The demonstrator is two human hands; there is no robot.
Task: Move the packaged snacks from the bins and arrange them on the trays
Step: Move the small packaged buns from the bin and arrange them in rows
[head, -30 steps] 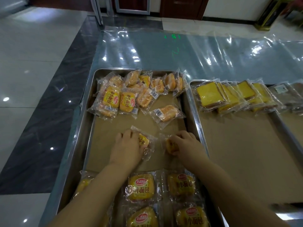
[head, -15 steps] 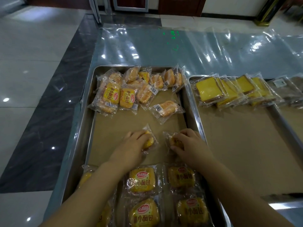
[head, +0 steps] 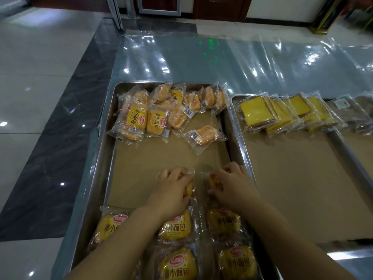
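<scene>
A steel tray lined with brown paper holds packaged small breads. My left hand presses down on one wrapped bread, which it mostly hides. My right hand grips a second wrapped bread just to the right of it. Both packets lie on the paper directly above a neat row of breads at the tray's near end. A loose heap of the same breads fills the far end, with one stray packet below it.
A second lined tray to the right carries a row of yellow cake slices along its far edge. A third tray's edge shows farther right. Clear plastic sheeting covers the table beyond. Polished floor lies left.
Both hands have drawn their packets toward me, down against the near row of breads. The left hand now covers its packet almost fully.
</scene>
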